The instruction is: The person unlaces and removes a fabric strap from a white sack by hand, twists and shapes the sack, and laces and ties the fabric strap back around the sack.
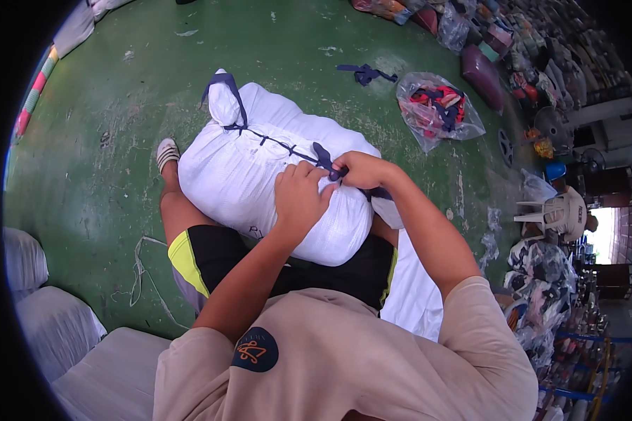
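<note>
A big stuffed white sack (281,119) lies across my lap. Dark navy cloth strip (288,147) is laced along its top seam and tied round a bunched corner (225,105) at the far left end. My right hand (364,170) is closed in a pinch on the strip by a knot (335,174) near the sack's right end. Pressed on the sack just left of that knot is my left hand (300,196), its fingers resting on the fabric and the thumb apart, pointing toward the knot. The fingertips of my right hand are partly hidden.
Loose navy strips (366,74) and a clear plastic bag of coloured cloth (439,109) lie on the green floor. White string (142,266) trails at left. Wrapped bales (56,326) stand lower left. Piled bags (541,63) line the right, where a seated person (574,214) is seen.
</note>
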The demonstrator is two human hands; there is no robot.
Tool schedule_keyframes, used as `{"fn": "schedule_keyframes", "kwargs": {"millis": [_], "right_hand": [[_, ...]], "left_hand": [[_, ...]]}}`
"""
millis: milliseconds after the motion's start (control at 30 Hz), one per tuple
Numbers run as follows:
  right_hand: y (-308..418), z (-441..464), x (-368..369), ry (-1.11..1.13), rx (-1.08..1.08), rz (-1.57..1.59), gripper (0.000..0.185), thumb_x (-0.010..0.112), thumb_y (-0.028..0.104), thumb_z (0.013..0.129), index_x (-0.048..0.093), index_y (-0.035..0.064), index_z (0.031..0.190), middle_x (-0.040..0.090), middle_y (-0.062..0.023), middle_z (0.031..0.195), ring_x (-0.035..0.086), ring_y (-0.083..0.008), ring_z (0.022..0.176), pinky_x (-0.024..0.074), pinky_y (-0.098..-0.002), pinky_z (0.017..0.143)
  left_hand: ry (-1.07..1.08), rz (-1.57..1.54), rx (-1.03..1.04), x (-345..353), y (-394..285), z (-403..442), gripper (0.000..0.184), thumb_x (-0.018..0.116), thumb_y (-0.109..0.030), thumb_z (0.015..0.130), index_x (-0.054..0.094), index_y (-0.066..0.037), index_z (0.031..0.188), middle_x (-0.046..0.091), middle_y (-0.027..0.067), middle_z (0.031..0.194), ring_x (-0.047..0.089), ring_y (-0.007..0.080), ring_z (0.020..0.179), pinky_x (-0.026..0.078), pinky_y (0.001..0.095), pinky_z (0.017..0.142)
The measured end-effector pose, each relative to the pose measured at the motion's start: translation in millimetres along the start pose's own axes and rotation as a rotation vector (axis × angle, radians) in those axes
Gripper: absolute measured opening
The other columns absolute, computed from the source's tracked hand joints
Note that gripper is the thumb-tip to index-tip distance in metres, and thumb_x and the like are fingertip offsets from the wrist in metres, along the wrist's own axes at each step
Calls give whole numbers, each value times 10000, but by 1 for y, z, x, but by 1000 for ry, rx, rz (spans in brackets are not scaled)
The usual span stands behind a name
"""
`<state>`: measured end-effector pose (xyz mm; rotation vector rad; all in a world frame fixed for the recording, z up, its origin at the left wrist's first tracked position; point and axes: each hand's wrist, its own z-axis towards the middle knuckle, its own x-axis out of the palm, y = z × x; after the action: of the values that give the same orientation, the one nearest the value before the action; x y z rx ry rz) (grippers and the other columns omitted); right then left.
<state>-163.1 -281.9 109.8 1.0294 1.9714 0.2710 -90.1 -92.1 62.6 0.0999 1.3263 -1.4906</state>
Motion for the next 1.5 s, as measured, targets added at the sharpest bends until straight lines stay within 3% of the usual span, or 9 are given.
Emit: {"fn": "schedule_keyframes", "kwargs": {"millis": [367, 533, 667, 700, 833, 1033, 1167, 1233, 1500], "right_hand": [[-6, -11, -15, 70, -67, 37, 334, 655, 11, 717, 662, 62, 1047, 662, -13, 826, 530, -144, 634, 458, -284, 618], [18, -77, -29, -100, 195, 52, 546, 633, -18, 763, 561, 72, 1297, 690, -67, 891, 581, -153, 629, 484, -282, 597], [-27, -84, -19, 98, -207, 912, 689, 552, -59, 816, 413, 86, 1475, 719, -146, 1032, 661, -186, 661, 526, -275, 550], [-26, -84, -18, 97, -204, 916, 689, 552, -59, 816, 413, 86, 1475, 719, -146, 1032, 661, -186, 661, 526, -275, 550], [-4, -72, -4, -157, -243, 1124, 725, 468, -81, 850, 341, 90, 1543, 688, -193, 1205, 706, -222, 741, 554, -277, 512], [16, -80, -10, -36, -322, 1015, 699, 424, -36, 893, 301, 88, 1570, 646, -211, 1295, 723, -247, 815, 584, -280, 521], [39, -120, -5, -161, -103, 1038, 676, 404, -14, 916, 282, 71, 1576, 662, -218, 1253, 712, -248, 776, 577, -276, 530], [36, -136, 9, -287, 11, 1077, 570, 405, 58, 996, 314, 59, 1558, 701, -217, 1129, 695, -243, 720, 570, -272, 537], [-5, -171, 58, -214, 289, 1300, 429, 476, 239, 1075, 455, 23, 1445, 704, -133, 833, 658, -164, 628, 558, -262, 528]], "left_hand": [[188, 120, 76, 1, 3, 21, 98, 718, -203, 821, 712, -107, 843, 614, 30, 908, 597, 262, 788, 431, 392, 728], [260, -125, 44, -21, -5, 16, 75, 694, -145, 825, 665, -78, 838, 621, 49, 896, 621, 262, 822, 456, 406, 741], [213, -307, 15, -29, -6, 4, 44, 632, -81, 872, 619, -47, 897, 618, 63, 875, 637, 218, 806, 490, 361, 730], [218, -308, 14, -30, -8, 6, 44, 632, -81, 872, 619, -47, 897, 618, 63, 875, 637, 218, 806, 490, 361, 730], [524, -1006, -693, -48, -16, 4, 73, 569, -59, 939, 578, -34, 1006, 614, 71, 863, 626, 163, 761, 505, 289, 688], [458, -1112, -789, -52, -40, -1, 210, 503, -47, 987, 566, -53, 1187, 629, 72, 912, 581, 115, 705, 485, 223, 625], [677, -1384, -1101, -41, -44, -3, 306, 482, -78, 1011, 540, -34, 1308, 634, 67, 945, 564, 102, 702, 477, 224, 626], [674, -1241, -853, -23, -50, -11, 362, 458, -103, 1036, 516, -21, 1384, 630, 59, 960, 542, 92, 699, 465, 212, 629], [729, -1120, -506, 32, -61, -32, 304, 443, -55, 1013, 585, -25, 1281, 615, 48, 842, 527, 126, 640, 455, 284, 600]]}}
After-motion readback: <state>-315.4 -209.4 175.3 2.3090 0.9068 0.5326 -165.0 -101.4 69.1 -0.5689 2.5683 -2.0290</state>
